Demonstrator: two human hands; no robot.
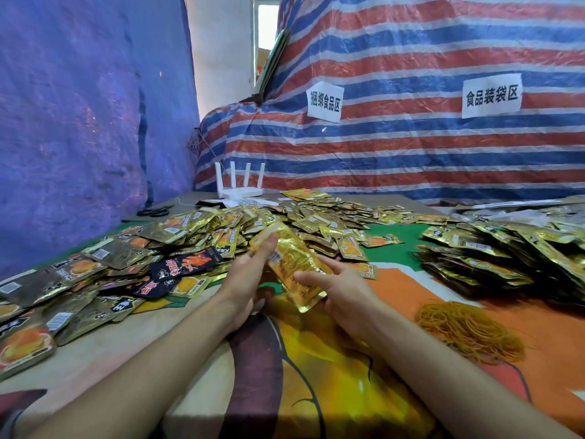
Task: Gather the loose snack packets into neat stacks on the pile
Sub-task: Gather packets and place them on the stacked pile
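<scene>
printed cloth [316,375] up front, right grip [335,289] pinches the near end of the gold packet stack [294,264], left grip [250,274] lays straight fingers [267,245] along its left side

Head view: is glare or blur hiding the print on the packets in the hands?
Head view: glare washes out most print on the gold packet stack between left hand and right hand; only its barcode patch shows. Head view, bottom: shadow darkens the printed cloth.
</scene>
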